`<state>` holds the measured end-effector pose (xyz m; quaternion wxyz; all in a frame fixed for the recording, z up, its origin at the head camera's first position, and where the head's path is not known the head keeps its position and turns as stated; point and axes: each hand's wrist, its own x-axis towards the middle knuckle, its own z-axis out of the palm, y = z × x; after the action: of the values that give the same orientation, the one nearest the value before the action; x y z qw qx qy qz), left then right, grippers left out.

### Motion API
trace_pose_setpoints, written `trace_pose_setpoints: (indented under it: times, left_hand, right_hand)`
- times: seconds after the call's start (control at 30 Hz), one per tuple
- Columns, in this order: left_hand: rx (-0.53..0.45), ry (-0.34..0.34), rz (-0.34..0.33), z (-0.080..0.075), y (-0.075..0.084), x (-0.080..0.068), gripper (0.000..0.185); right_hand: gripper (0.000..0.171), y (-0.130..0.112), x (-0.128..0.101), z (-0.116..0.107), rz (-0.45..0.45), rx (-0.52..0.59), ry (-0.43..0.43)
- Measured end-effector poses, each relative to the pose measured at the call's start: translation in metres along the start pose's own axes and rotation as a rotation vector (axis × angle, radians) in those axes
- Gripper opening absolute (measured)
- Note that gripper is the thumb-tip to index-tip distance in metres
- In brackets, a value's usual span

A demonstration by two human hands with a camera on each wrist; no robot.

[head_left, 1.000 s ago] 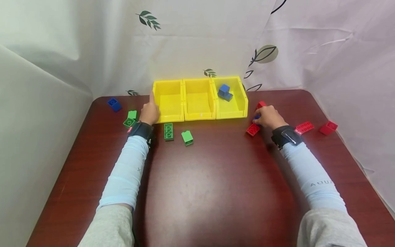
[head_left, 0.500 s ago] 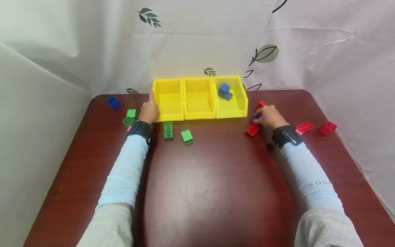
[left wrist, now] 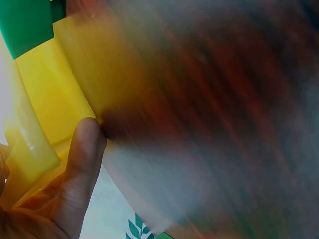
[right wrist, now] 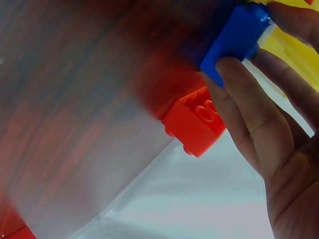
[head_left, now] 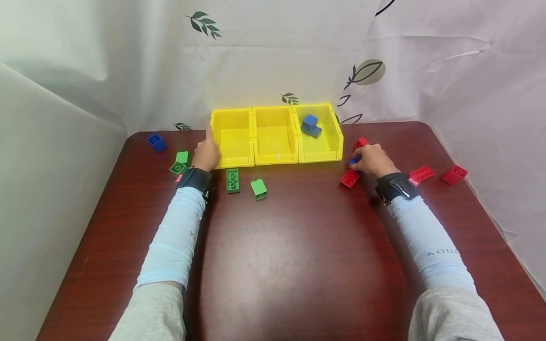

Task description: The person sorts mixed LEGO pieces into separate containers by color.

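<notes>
Right hand [head_left: 372, 159] pinches 1 blue brick [right wrist: 233, 41] beside 3 yellow bins [head_left: 276, 137].

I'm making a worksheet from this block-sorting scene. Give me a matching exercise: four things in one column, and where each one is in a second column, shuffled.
Things:
1. stacked blue bricks
2. left hand
3. small blue brick
4. flat green brick

Places:
A. on the table in front of the left bin
B. inside the right bin
C. held by the right hand
D. against the left bin's outer wall

Pairs: 1-B, 2-D, 3-C, 4-A
</notes>
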<state>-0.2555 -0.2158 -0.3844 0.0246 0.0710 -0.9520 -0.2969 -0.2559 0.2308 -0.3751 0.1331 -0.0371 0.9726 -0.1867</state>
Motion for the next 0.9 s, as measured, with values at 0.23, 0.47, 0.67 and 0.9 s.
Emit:
trace_pose_setpoints:
  times: [0.23, 0.47, 0.67, 0.9]
  left_hand:
    - [-0.001, -0.008, 0.005, 0.002, -0.001, 0.000, 0.066]
    - [-0.003, 0.006, 0.006, -0.003, -0.001, 0.000, 0.066]
    - [-0.003, -0.003, 0.010, -0.004, -0.004, 0.002, 0.065]
    - [-0.024, 0.002, 0.013, -0.001, -0.003, 0.002, 0.065]
  right_hand:
    - [0.046, -0.002, -0.004, -0.008, 0.012, 0.021, 0.044]
    - [0.042, -0.042, -0.005, -0.051, -0.063, 0.013, 0.169]
    - [0.042, -0.096, 0.008, -0.071, -0.196, -0.034, 0.189]
    - [0.037, -0.136, 0.043, -0.056, -0.228, -0.084, 0.080]
